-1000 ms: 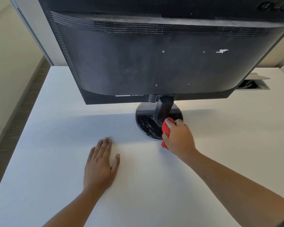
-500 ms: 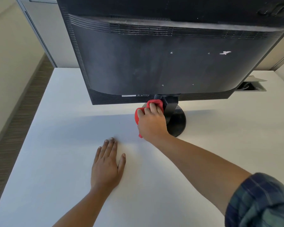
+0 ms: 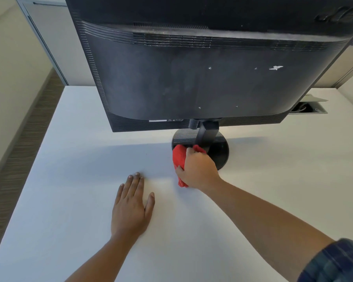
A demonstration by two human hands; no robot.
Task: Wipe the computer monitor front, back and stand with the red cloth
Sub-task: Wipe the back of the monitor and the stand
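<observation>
The monitor [image 3: 192, 78] stands on a white desk [image 3: 69, 180] with its dark back turned toward the person, the upper vents grey with dust (a scrap of white sticker clings near the right side). Under it a short neck [image 3: 207, 133] drops to a round black base [image 3: 220, 153].

The right hand [image 3: 198, 169] is down at that base, fingers curled round a bunched red cloth [image 3: 178, 157] and pressing it against the base's left part, just beside the neck. The lower end of the cloth spills off the rim and touches the desk. A dark plaid sleeve [image 3: 334, 261] shows at the near right corner.

The left hand [image 3: 130, 208] lies palm down on the desk, fingers straight and close together, thumb out, holding nothing; it rests near the base, to its left.

Behind the monitor on the right, a cable hatch [image 3: 314, 110] in the desk stands open.
</observation>
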